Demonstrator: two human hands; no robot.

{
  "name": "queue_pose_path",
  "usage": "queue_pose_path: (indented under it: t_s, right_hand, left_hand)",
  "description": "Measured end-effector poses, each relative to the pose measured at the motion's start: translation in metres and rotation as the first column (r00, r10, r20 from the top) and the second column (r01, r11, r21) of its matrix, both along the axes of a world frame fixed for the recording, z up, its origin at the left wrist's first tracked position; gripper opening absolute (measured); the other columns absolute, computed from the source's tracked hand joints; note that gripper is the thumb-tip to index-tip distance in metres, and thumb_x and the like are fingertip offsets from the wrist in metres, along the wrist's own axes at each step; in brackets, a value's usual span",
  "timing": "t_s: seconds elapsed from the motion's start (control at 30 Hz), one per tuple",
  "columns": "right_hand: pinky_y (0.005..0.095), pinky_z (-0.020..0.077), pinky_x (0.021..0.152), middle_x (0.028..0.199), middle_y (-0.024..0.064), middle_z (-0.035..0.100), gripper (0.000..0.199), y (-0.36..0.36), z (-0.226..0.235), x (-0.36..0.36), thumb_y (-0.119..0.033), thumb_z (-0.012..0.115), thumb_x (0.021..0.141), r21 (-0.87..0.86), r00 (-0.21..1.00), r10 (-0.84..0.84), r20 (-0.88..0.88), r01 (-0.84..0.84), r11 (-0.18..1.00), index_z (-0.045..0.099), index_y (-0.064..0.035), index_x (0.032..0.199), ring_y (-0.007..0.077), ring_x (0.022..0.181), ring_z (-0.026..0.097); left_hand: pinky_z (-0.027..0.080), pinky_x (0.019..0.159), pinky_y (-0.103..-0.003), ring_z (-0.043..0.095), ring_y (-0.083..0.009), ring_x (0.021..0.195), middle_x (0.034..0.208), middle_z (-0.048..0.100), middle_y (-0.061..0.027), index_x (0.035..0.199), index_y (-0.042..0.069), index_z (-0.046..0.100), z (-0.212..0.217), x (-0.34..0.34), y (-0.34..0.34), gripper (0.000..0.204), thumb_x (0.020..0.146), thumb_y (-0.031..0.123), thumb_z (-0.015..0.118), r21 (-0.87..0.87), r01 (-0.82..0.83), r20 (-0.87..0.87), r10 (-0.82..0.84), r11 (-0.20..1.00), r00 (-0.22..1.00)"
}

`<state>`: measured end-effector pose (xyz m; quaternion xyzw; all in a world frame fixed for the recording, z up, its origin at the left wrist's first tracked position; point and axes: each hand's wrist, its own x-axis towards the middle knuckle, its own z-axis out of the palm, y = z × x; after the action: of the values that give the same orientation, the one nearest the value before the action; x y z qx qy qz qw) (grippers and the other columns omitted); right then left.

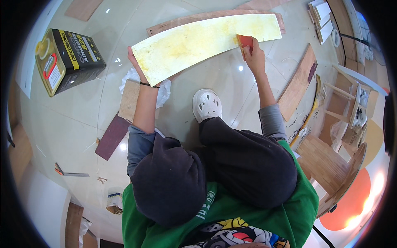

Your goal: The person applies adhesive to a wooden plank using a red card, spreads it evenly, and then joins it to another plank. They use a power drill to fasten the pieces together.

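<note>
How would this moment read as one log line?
left hand steadies yellow strip | right hand presses red spreader on it | adhesive can nearby

We see a glossy pale tile floor (74,124) catching small glints of ceiling light. At far left stands a dark adhesive can (68,60) with a yellow cap. A wood plank (297,82) lies at right, beside pale wooden furniture frames (349,103). An orange floor patch (351,202) glows at near right.
</note>
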<state>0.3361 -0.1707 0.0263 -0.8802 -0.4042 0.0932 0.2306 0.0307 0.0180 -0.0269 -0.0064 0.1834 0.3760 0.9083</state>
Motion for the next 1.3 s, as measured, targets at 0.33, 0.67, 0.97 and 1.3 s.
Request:
queue_pose_path:
  t_s: [0.33, 0.67, 0.97, 1.3]
  right_hand:
    - [0.0429, 0.0497, 0.057, 0.072, 0.0209, 0.062, 0.035, 0.010, -0.010, -0.079, -0.014, 0.058, 0.086, 0.084, 0.976, 0.129, -0.177, -0.115, 0.990, 0.050, -0.0055, 0.119, 0.0388, 0.063, 0.062]
    - [0.0355, 0.0501, 0.058, 0.075, 0.0202, 0.064, 0.037, -0.004, 0.005, -0.030, -0.013, 0.056, 0.086, 0.176, 0.994, -0.098, -0.055, 0.106, 0.979, 0.050, -0.0036, 0.122, 0.0282, 0.063, 0.066]
    - [0.0400, 0.0496, 0.055, 0.069, 0.0174, 0.063, 0.034, 0.022, 0.014, -0.037, -0.014, 0.057, 0.086, 0.061, 0.986, -0.026, -0.167, 0.037, 0.997, 0.051, -0.0035, 0.117, 0.0332, 0.059, 0.064]
    - [0.0309, 0.0518, 0.070, 0.091, 0.0186, 0.066, 0.034, 0.017, 0.042, -0.175, -0.007, 0.055, 0.087, 0.226, 0.852, 0.284, -0.440, -0.201, 0.953, 0.051, -0.0023, 0.120, 0.0210, 0.080, 0.067]
  left_hand:
    - [0.052, 0.087, -0.039, 0.062, -0.0275, 0.101, 0.115, 0.062, -0.0125, 0.115, 0.003, 0.058, -0.004, 0.004, 0.000, 0.068, 0.088, 0.064, 0.043, -0.017, -0.026, -0.157, 0.023, 1.000, 0.987]
    - [0.051, 0.086, -0.037, 0.062, -0.0260, 0.100, 0.113, 0.062, -0.0116, 0.114, 0.004, 0.057, 0.008, 0.002, 0.000, 0.071, 0.086, 0.068, 0.041, -0.008, -0.010, -0.222, 0.007, 1.000, 0.975]
    - [0.052, 0.085, -0.037, 0.061, -0.0263, 0.099, 0.112, 0.062, -0.0111, 0.113, 0.005, 0.058, 0.007, 0.003, 0.000, 0.072, 0.086, 0.069, 0.042, -0.026, -0.020, -0.220, 0.014, 0.999, 0.975]
    - [0.052, 0.086, -0.038, 0.062, -0.0287, 0.101, 0.115, 0.062, -0.0128, 0.116, 0.004, 0.058, -0.005, 0.000, 0.002, 0.072, 0.087, 0.067, 0.041, -0.016, 0.013, 0.019, -0.012, 1.000, 1.000]
